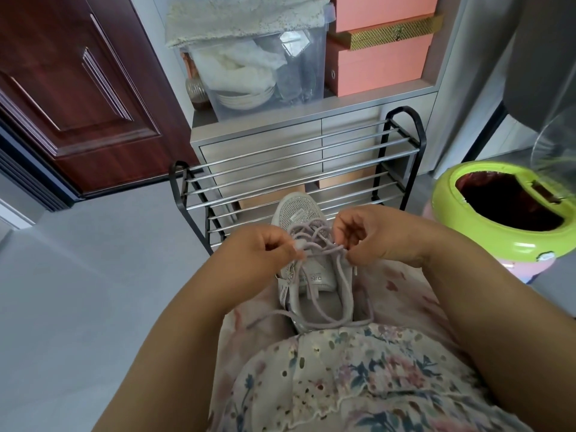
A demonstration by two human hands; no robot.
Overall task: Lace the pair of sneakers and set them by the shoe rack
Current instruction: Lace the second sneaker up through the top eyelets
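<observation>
— So, the fingers: what are they doing?
— Both sets are curled in tight. The left hand [265, 249] pinches the lilac lace [321, 249] between thumb and fingertips, just left of frame centre. The right hand [364, 236] pinches the same lace at its other side, fingers [346, 226] bent down over the eyelets.
— Are the hands touching?
— No, apart, with the crossed lace stretched between them over the tongue.
— And the sneaker?
— One grey sneaker [296, 213] lies on the person's lap at centre frame, toe pointing up-frame toward the rack [296, 157]. Loose lace ends loop down over its opening and onto the floral dress [358, 385] in the lower part of the frame.
— A second sneaker?
— I can't see one.
— Around that?
— The rack stands just above the sneaker, metal bars between black ends. A green-rimmed bin [498, 241] sits at the right edge, a dark red door [78, 88] at upper left, a clear tub [265, 67] and pink boxes [380, 60] at the top.
</observation>
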